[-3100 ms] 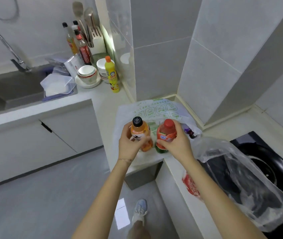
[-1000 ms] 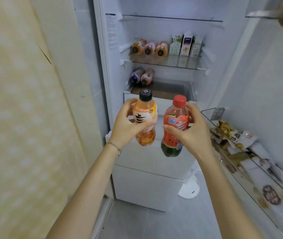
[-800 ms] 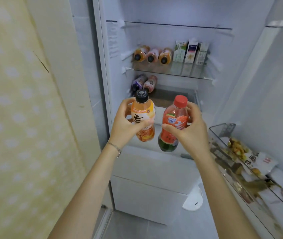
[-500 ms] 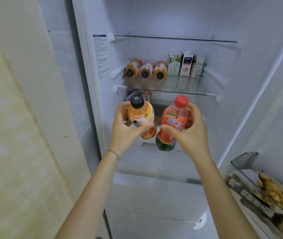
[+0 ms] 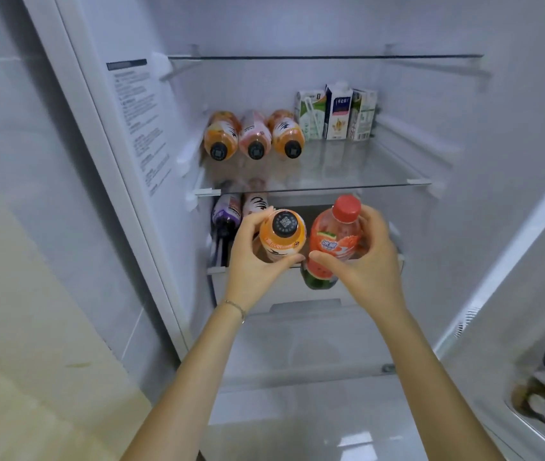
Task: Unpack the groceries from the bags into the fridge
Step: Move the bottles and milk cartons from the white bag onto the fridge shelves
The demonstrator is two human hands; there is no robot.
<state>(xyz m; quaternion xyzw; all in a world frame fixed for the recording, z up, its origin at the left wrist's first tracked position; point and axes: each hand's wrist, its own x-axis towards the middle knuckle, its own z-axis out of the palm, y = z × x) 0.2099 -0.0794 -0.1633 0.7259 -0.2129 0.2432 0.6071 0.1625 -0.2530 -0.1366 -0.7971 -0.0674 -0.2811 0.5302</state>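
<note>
Already well underway, I'd judge: the fridge (image 5: 464, 128) stands open and holds stock. On the glass shelf (image 5: 380, 168) three bottles (image 5: 254, 136) lie side by side at the far left, caps toward the near edge, with three cartons (image 5: 337, 114) upright just right of them. On the level below, at the left, a purple bottle (image 5: 226, 211) and a pale bottle (image 5: 257, 202) lie together. Two more drinks are not yet stored. The bags are out of view, so what else remains cannot be told.

The left hand (image 5: 254, 264) holds the orange bottle (image 5: 282, 237), its fingers (image 5: 251, 222) curled round the body and the thumb under it. The right hand (image 5: 367, 264) holds the red bottle (image 5: 334, 241) the same way, fingers (image 5: 375, 221) wrapped behind. Both bottles hang just beside each other in front of the lower level, above the drawer (image 5: 297, 294) and right of the two lying bottles.

The orange bottle tips its black cap toward the viewer and wears an orange-and-white label. The red one stands nearly upright, with a red cap, clear plastic, reddish drink, a watermelon slice on the label and a green base. Both look full and sealed.
</note>
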